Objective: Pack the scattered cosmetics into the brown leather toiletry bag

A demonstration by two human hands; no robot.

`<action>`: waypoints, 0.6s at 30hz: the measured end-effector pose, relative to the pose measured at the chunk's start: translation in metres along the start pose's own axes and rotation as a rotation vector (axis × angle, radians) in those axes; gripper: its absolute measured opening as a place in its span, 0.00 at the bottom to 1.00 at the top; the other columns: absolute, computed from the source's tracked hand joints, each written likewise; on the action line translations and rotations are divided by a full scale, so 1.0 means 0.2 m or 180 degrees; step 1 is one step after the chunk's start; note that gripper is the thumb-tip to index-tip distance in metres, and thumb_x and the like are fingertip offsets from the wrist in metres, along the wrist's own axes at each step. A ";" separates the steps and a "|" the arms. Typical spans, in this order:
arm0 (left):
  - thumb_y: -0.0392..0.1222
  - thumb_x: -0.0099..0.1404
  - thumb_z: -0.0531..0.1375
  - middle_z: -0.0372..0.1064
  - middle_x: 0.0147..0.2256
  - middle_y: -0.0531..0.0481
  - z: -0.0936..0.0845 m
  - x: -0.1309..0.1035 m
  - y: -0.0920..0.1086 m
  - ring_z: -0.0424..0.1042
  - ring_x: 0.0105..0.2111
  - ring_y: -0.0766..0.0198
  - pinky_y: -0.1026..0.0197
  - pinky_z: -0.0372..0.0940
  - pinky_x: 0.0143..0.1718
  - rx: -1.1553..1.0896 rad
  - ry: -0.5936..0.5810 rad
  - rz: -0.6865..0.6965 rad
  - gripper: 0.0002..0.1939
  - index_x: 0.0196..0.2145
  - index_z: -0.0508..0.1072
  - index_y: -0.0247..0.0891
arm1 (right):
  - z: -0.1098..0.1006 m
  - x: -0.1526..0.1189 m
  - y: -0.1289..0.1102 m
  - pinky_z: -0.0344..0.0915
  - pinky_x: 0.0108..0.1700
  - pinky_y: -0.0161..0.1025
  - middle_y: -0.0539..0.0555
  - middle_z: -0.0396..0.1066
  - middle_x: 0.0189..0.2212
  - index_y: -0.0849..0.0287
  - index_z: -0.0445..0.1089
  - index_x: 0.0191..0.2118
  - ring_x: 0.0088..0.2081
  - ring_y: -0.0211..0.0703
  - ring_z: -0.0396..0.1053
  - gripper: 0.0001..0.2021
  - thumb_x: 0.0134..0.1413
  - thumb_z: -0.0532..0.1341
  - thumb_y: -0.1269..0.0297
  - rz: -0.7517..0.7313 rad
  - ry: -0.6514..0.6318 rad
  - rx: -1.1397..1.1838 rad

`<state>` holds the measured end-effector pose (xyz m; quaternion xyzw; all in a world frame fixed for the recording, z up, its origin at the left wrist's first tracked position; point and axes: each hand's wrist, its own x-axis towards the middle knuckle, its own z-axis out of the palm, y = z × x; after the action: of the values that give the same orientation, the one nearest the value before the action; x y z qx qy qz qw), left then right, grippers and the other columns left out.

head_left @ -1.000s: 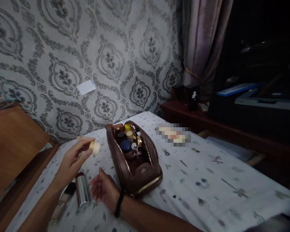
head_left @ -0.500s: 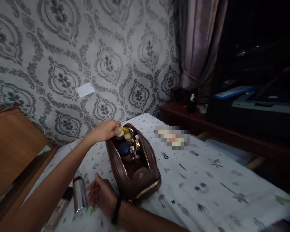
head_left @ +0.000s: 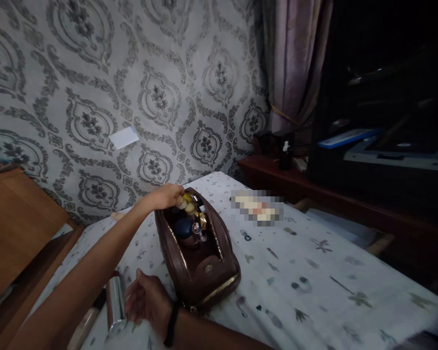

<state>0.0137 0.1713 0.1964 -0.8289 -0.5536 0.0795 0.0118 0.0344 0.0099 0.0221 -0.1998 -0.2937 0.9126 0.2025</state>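
A brown leather bag (head_left: 171, 265) lies unzipped on the patterned cloth. At its far end my left hand (head_left: 166, 196) is closed on a small jar with a pale lid (head_left: 181, 202), just inside the opening; the fingertips are partly hidden. Inside the bag sit a dark blue round-lidded container (head_left: 183, 227), a gold-capped item (head_left: 201, 220), a bottle with a clear faceted stopper (head_left: 196, 228) and some yellow items. My right hand (head_left: 149, 301), with a black band at the wrist, rests open and loosely curled between the bag and a silver cylinder (head_left: 116, 301).
A pinkish bottle with a black cap (head_left: 85, 323) lies near the left arm. To the right of the bag is a blurred-out pale item (head_left: 257, 208). A wooden cabinet (head_left: 18, 233) stands left, a dark red shelf (head_left: 255, 167) right, a papered wall behind.
My left hand has lowered the small jar slightly into the far end of the bag. My right hand stays beside the silver cylinder. The view has shifted a little.
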 end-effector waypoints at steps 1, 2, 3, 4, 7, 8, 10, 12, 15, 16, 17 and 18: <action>0.38 0.57 0.57 0.73 0.33 0.50 0.00 0.00 0.00 0.70 0.33 0.62 0.65 0.58 0.31 -0.0022 -0.0009 -0.0003 0.18 0.46 0.74 0.37 | 0.00 0.00 0.00 0.49 0.15 0.32 0.49 0.66 0.14 0.63 0.68 0.23 0.11 0.32 0.59 0.30 0.68 0.45 0.47 -0.0038 -0.0032 -0.0007; 0.38 0.57 0.58 0.73 0.33 0.50 0.01 0.00 -0.01 0.70 0.33 0.62 0.65 0.58 0.31 -0.0042 -0.0013 0.0004 0.18 0.45 0.74 0.37 | 0.00 0.00 0.01 0.49 0.15 0.32 0.49 0.66 0.14 0.63 0.68 0.23 0.11 0.32 0.59 0.30 0.67 0.47 0.45 -0.0069 -0.0062 -0.0025; 0.37 0.56 0.58 0.73 0.33 0.50 0.01 0.00 -0.01 0.70 0.33 0.63 0.65 0.59 0.31 -0.0056 -0.0008 0.0024 0.18 0.45 0.74 0.37 | -0.01 0.01 0.02 0.48 0.15 0.32 0.49 0.66 0.14 0.63 0.68 0.23 0.11 0.32 0.60 0.30 0.66 0.48 0.43 -0.0099 -0.0090 -0.0054; 0.37 0.56 0.58 0.73 0.32 0.50 0.01 0.00 -0.01 0.70 0.33 0.63 0.66 0.59 0.32 -0.0065 0.0007 0.0050 0.18 0.45 0.74 0.37 | -0.01 0.01 0.02 0.48 0.15 0.32 0.49 0.67 0.14 0.63 0.68 0.23 0.12 0.32 0.60 0.31 0.65 0.49 0.42 -0.0124 -0.0113 -0.0089; 0.36 0.54 0.58 0.73 0.32 0.51 0.00 0.00 -0.01 0.70 0.33 0.63 0.66 0.60 0.32 -0.0096 0.0029 0.0046 0.18 0.44 0.74 0.37 | -0.02 0.03 0.04 0.48 0.14 0.32 0.49 0.67 0.14 0.63 0.68 0.23 0.11 0.32 0.60 0.32 0.60 0.50 0.36 -0.0162 -0.0195 -0.0227; 0.36 0.53 0.58 0.73 0.32 0.51 0.00 0.00 -0.01 0.70 0.32 0.62 0.66 0.60 0.32 -0.0111 0.0006 0.0029 0.18 0.44 0.75 0.37 | -0.02 0.04 0.04 0.48 0.14 0.32 0.49 0.66 0.14 0.63 0.68 0.23 0.11 0.32 0.60 0.33 0.58 0.51 0.34 -0.0169 -0.0233 -0.0272; 0.35 0.52 0.59 0.74 0.32 0.51 -0.01 -0.01 0.00 0.70 0.32 0.62 0.65 0.60 0.32 -0.0134 -0.0053 0.0013 0.19 0.43 0.75 0.37 | -0.02 0.04 0.05 0.48 0.14 0.32 0.49 0.66 0.14 0.63 0.68 0.23 0.11 0.32 0.60 0.34 0.55 0.52 0.32 -0.0187 -0.0283 -0.0359; 0.34 0.52 0.58 0.74 0.31 0.51 -0.02 -0.02 0.01 0.70 0.31 0.62 0.65 0.59 0.31 -0.0121 -0.0097 0.0007 0.19 0.42 0.76 0.36 | -0.02 0.04 0.05 0.48 0.14 0.32 0.49 0.66 0.14 0.62 0.67 0.23 0.11 0.32 0.60 0.34 0.54 0.52 0.31 -0.0203 -0.0303 -0.0455; 0.34 0.53 0.58 0.73 0.30 0.51 -0.02 -0.02 0.02 0.69 0.30 0.63 0.65 0.58 0.30 -0.0116 -0.0102 -0.0008 0.17 0.42 0.76 0.35 | -0.01 0.03 0.05 0.48 0.14 0.32 0.48 0.65 0.14 0.62 0.67 0.23 0.12 0.32 0.60 0.33 0.55 0.52 0.33 -0.0220 -0.0312 -0.0535; 0.34 0.53 0.58 0.73 0.30 0.51 -0.01 -0.02 0.01 0.69 0.30 0.63 0.65 0.58 0.30 -0.0142 -0.0100 0.0004 0.17 0.42 0.76 0.35 | -0.01 0.03 0.05 0.48 0.14 0.32 0.48 0.66 0.14 0.62 0.67 0.23 0.12 0.32 0.60 0.33 0.56 0.52 0.33 -0.0217 -0.0311 -0.0544; 0.34 0.53 0.58 0.73 0.30 0.51 -0.01 -0.02 0.01 0.69 0.30 0.63 0.65 0.59 0.31 -0.0181 -0.0094 0.0023 0.17 0.42 0.76 0.35 | -0.01 0.03 0.04 0.49 0.15 0.32 0.48 0.66 0.14 0.62 0.67 0.23 0.12 0.32 0.60 0.32 0.57 0.51 0.34 -0.0214 -0.0302 -0.0543; 0.34 0.53 0.58 0.74 0.31 0.51 -0.01 -0.02 0.00 0.69 0.31 0.63 0.65 0.59 0.31 -0.0226 -0.0092 0.0039 0.18 0.42 0.76 0.35 | -0.01 0.03 0.04 0.49 0.14 0.32 0.48 0.65 0.14 0.62 0.67 0.23 0.12 0.32 0.60 0.32 0.57 0.51 0.34 -0.0198 -0.0290 -0.0546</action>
<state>0.0133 0.1682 0.1981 -0.8310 -0.5510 0.0718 -0.0262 0.0282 0.0066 0.0144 -0.1654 -0.3858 0.8855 0.1993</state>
